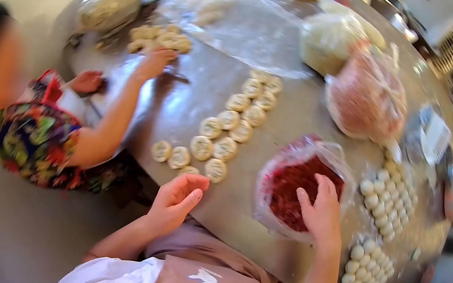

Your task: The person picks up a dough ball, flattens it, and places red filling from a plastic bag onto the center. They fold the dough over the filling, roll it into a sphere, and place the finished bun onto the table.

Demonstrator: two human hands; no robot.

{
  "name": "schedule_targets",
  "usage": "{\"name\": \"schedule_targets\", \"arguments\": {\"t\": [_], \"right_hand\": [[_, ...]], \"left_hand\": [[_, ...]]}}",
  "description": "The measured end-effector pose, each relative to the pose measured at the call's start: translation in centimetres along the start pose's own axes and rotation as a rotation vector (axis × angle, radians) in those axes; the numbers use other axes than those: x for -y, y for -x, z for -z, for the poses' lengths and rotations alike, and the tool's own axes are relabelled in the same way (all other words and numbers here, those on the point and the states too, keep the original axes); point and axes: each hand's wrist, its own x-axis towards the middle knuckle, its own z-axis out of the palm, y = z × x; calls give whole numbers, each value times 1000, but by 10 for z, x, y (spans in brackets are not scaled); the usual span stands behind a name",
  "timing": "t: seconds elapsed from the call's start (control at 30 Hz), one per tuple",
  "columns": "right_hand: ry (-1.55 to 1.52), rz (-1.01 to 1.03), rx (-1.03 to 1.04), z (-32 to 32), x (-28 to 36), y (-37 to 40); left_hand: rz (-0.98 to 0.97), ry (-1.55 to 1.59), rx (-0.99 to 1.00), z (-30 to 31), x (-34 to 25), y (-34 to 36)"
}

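Note:
My right hand [321, 210] reaches over a plastic bag [264, 205] of dark red, shredded-looking filling [291, 185]. Its thumb and fingers are apart, fingertips right at the filling. My left hand [175, 200] is cupped near the table's front edge, thumb apart from the curled fingers, with nothing showing between them. Just beyond it, round stuffed dough pieces [201, 147] with pale, marked tops lie in a double row running away from me. One dough piece [190, 171] sits right by my left fingertips.
At left, a co-worker's hand [158, 64] touches a pile of dough pieces [162, 39]. Small white dough balls [388, 195] stand in two groups at right. Behind the filling are a tied bag of pinkish filling [365, 99] and a pale bag [330, 42]. Plastic sheeting [246, 25] covers the table's back.

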Motion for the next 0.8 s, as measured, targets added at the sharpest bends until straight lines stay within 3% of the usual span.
{"name": "schedule_targets", "arguments": {"t": [0.13,0.23,0.37,0.4,0.5,0.7,0.77,0.8], "right_hand": [[144,-90,45,-25,27,-16],[132,-79,133,-15,42,-9],[173,-133,197,0,38,-9],[197,-114,121,-1,35,-7],[211,-111,174,2,41,-11],[154,-39,194,-1,46,-13],[157,-9,170,0,34,-15],[166,-3,162,0,27,-16]], "left_hand": [[-252,-480,-396,38,9,5],[-277,-746,-665,58,4,-8],[-174,-1042,-747,86,41,-39],[-172,-1106,-754,87,42,-42],[-126,-1041,-638,88,38,-45],[-173,-768,-676,76,39,-38],[-126,-623,-714,78,44,-38],[-110,-395,-630,76,38,-38]]}}
